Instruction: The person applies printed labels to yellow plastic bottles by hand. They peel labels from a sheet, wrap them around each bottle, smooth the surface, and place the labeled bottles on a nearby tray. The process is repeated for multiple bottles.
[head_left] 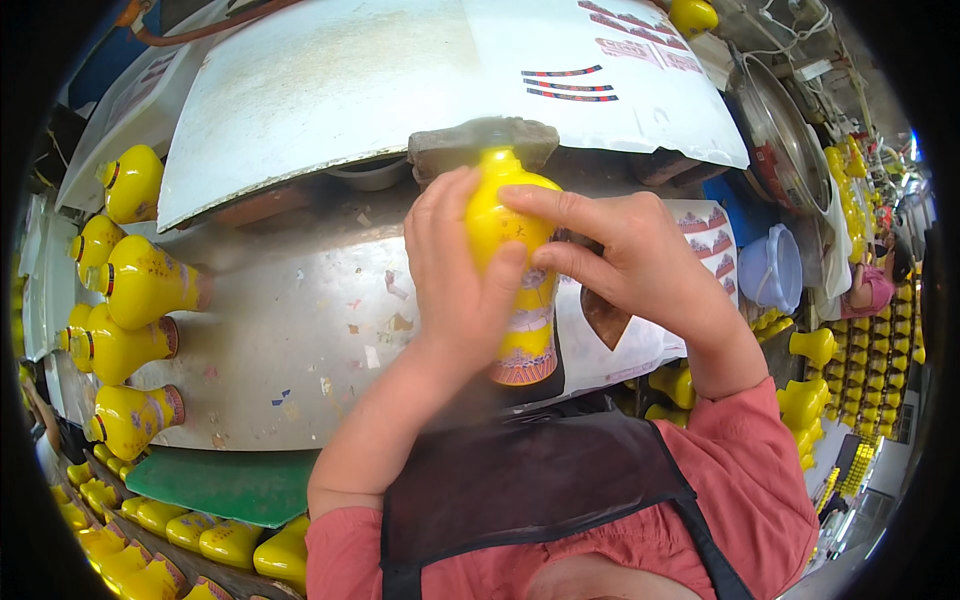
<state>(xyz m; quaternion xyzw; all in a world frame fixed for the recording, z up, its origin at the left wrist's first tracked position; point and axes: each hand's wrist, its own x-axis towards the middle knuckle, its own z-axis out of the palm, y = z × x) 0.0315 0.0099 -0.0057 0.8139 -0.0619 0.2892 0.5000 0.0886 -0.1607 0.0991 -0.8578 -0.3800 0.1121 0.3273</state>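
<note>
A glossy yellow vase with a narrow neck and patterned bands round its lower part is between my hands, its neck toward the far side. My left hand wraps its left side, thumb across the front. From the right, my right hand presses index finger and thumb onto the shoulder, beside small dark markings; its other fingers are hidden. Beyond the neck sits a worn grey block. A brown pointed piece shows below my right hand; whether I hold it, I cannot tell.
Several yellow vases lie at the metal table's left end. Decal strips lie on the white board ahead; a decal sheet is at right. A pale bucket stands further right. More vases fill racks around me.
</note>
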